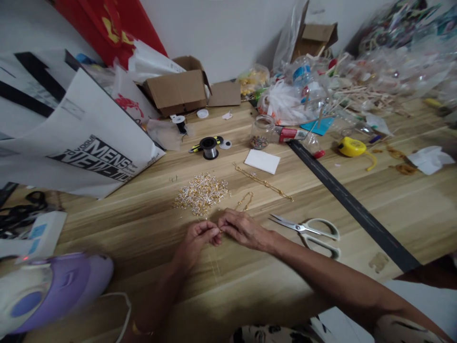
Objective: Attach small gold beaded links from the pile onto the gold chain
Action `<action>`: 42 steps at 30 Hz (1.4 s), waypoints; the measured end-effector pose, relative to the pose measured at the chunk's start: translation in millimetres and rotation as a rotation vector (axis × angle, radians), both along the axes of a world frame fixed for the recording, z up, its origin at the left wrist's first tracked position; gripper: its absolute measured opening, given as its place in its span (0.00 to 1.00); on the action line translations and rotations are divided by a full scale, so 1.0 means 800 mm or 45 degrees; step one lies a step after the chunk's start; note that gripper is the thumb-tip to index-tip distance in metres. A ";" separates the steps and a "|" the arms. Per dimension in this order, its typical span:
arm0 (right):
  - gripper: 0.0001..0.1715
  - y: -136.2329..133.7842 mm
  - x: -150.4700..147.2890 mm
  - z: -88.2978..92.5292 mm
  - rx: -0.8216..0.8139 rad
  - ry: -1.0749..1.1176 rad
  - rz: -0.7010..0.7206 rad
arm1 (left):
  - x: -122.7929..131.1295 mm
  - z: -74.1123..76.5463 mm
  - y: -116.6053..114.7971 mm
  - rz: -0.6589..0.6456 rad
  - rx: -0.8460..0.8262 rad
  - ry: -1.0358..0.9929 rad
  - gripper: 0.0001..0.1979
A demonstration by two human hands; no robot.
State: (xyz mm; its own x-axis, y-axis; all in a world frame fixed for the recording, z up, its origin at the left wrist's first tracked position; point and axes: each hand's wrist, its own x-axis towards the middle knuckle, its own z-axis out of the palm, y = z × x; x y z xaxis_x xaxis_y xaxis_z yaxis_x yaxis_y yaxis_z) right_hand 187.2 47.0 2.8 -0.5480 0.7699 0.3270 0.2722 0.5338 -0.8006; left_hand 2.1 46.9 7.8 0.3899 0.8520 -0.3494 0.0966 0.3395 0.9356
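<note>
My left hand (202, 235) and my right hand (243, 227) meet fingertip to fingertip just above the table, both closed in a pinch. A thin pale thread (214, 267) hangs down from my left fingers. Between the fingertips shows a tiny gold-coloured piece (221, 231), too small to make out. Just beyond my hands lies a heap of small clear and gold beads (202, 193). A short gold chain (245, 200) lies behind my right hand, with a longer gold chain (264, 182) further off. Scissors (310, 230) with pale handles rest beside my right forearm.
Spools of wire (209, 148) and black thread (179, 125) stand behind the beads. A white pad (262, 161), a bead jar (262, 132) and a yellow tape measure (352, 146) lie further back. A paper bag (89, 138) and purple appliance (71, 286) stand left; plastic clutter fills the back right.
</note>
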 end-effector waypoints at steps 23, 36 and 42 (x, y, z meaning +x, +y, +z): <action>0.05 0.005 0.000 0.001 -0.257 0.064 -0.002 | -0.001 0.000 0.001 0.004 -0.012 0.053 0.11; 0.06 0.003 -0.002 0.000 -0.258 0.033 -0.010 | 0.008 -0.001 -0.005 0.129 0.045 0.120 0.11; 0.07 0.002 -0.002 0.001 -0.281 0.023 -0.022 | 0.004 -0.003 -0.007 0.126 0.190 0.145 0.09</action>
State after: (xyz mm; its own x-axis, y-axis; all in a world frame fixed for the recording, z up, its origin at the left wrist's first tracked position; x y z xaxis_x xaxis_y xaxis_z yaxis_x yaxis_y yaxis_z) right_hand 185.6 48.9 3.4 -0.5299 0.8329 0.1595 0.2642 0.3408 -0.9023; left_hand 5.7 41.5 5.5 0.2672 0.9298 -0.2532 0.1776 0.2107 0.9613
